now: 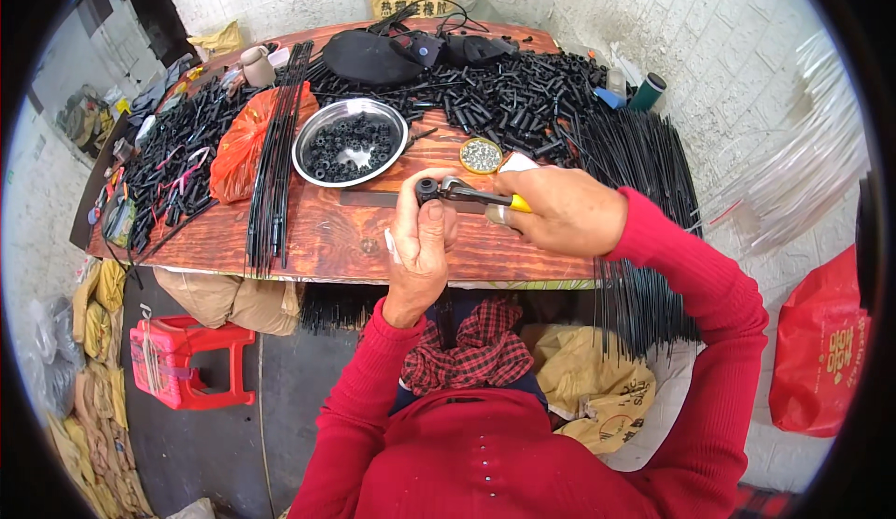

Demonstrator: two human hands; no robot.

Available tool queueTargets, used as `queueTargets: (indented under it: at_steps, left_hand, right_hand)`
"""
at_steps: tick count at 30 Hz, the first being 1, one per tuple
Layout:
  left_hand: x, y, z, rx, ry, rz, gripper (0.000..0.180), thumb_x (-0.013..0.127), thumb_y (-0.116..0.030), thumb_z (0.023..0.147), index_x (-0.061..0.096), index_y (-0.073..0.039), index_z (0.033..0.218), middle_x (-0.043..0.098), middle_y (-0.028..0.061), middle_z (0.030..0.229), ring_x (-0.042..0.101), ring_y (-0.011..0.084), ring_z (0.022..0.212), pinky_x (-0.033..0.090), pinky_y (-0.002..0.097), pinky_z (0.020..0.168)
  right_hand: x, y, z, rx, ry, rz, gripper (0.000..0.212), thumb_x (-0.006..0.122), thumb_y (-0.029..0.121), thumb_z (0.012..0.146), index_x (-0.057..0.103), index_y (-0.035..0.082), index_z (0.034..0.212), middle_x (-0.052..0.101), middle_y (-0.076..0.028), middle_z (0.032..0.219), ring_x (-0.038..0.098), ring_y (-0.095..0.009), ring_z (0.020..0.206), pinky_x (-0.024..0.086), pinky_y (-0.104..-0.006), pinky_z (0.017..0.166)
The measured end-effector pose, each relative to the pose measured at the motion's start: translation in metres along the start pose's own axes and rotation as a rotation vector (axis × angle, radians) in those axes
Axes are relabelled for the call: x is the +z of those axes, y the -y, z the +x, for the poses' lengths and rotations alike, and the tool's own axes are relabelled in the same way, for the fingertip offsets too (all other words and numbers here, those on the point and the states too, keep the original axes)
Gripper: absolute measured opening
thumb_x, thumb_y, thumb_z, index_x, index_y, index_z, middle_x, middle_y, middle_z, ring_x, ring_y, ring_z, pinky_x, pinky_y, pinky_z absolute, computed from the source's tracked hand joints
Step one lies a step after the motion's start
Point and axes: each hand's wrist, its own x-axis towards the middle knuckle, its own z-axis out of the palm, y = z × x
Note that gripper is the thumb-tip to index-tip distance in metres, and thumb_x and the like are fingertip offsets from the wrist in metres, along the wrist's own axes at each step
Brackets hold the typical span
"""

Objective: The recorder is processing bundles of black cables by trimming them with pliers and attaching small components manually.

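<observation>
Above the near part of the table, my left hand [425, 244] grips a small black plastic fitting [427, 189] with a round hole at its end, between thumb and fingers. From the right, my right hand [565, 209] is closed around a ratchet wrench [471, 194] with a shiny metal head and a black and yellow handle. The wrench head lies against or just beside the fitting; I cannot tell whether it is inside. Behind my left hand stands a steel bowl [399, 157] of black ring-shaped parts. A round yellow-rimmed tin [482, 156] of small metal pieces sits just beyond the wrench.
Black tubes [509, 99] are heaped across the back of the wooden table [322, 239]. Long black rods [644, 174] hang over its right edge; another rod bundle [275, 155] lies beside an orange bag [245, 150]. A red stool [191, 360] stands on the floor, lower left.
</observation>
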Motion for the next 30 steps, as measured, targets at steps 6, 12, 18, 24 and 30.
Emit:
queueTargets:
  at_steps: [6,12,18,24,30]
  left_hand:
    - [-0.01,0.007,0.004,0.036,-0.128,0.003,0.033,0.041,-0.025,0.104,0.046,-0.002,0.127,0.037,-0.0049,0.065,0.032,0.0029,0.055,0.027,0.0205,0.05]
    - [-0.016,-0.003,0.0,-0.017,-0.065,-0.148,0.042,0.039,-0.034,0.104,0.044,-0.003,0.133,0.031,-0.0055,0.066,0.029,0.0035,0.056,0.024,0.0197,0.05]
    - [-0.018,-0.011,-0.004,-0.068,0.016,-0.261,0.051,0.038,-0.043,0.103,0.044,-0.001,0.131,0.028,-0.005,0.068,0.026,0.0047,0.055,0.022,0.0197,0.049]
    - [-0.012,-0.007,-0.009,-0.046,0.016,-0.233,0.047,0.039,-0.043,0.103,0.049,0.0,0.122,0.025,-0.0055,0.065,0.025,0.0051,0.055,0.021,0.0208,0.048]
    - [-0.004,-0.008,-0.011,-0.036,0.003,-0.114,0.043,0.037,-0.04,0.104,0.047,-0.001,0.121,0.03,-0.0055,0.064,0.027,0.0046,0.054,0.023,0.0219,0.049]
  right_hand:
    - [0.072,0.015,0.025,-0.007,-0.67,-0.133,0.018,0.061,0.01,0.079,0.051,0.002,0.092,0.06,-0.018,0.064,0.062,-0.04,0.061,0.049,-0.0495,0.058]
    - [0.064,-0.004,0.029,-0.168,-0.592,0.049,0.024,0.063,0.008,0.08,0.052,0.005,0.101,0.062,-0.019,0.074,0.063,-0.039,0.071,0.048,-0.0488,0.061]
    - [0.015,0.001,0.007,-0.183,-0.337,-0.124,0.022,0.064,0.018,0.083,0.058,0.005,0.099,0.064,-0.018,0.078,0.064,-0.038,0.075,0.048,-0.0479,0.063]
    - [0.007,0.015,-0.006,-0.166,-0.319,-0.211,0.018,0.065,0.02,0.082,0.062,0.005,0.091,0.064,-0.018,0.074,0.065,-0.037,0.073,0.049,-0.048,0.062]
    - [0.012,0.025,-0.015,-0.142,-0.396,-0.317,0.017,0.064,0.017,0.08,0.065,0.003,0.09,0.064,-0.02,0.073,0.066,-0.036,0.072,0.052,-0.047,0.063]
